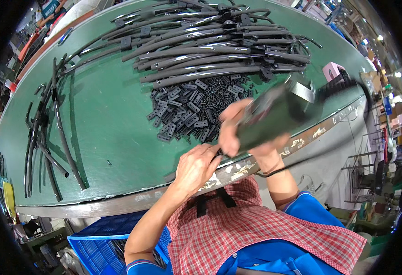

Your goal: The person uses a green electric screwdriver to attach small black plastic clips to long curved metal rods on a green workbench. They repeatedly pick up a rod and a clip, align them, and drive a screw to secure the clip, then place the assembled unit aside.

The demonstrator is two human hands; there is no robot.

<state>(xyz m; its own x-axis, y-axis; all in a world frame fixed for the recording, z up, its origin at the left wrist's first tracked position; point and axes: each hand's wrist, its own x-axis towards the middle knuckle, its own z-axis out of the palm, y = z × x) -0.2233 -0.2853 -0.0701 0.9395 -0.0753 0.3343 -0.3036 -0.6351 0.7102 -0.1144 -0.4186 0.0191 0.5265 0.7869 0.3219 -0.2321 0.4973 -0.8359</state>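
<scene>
My right hand (pixel 232 130) is wrapped round a dark green corded power tool (pixel 272 114), held tilted over the table's front edge and smeared by motion. Close to its lower end is my left hand (pixel 196 166), its fingers pressed together at the edge. What they hold is mostly hidden; a dark end shows just left of the wrist. Beyond both hands lies a heap of small black blocks with holes (pixel 175 110), and beside it a pile of black screws (pixel 217 98).
Many curved black tubes (pixel 201 55) with sleeves and brackets lie stacked across the far side of the green table (pixel 114 123). More tubes (pixel 56 128) lie at the left. A pink object (pixel 333 71) stands at the right edge. Below is a blue crate (pixel 95 243).
</scene>
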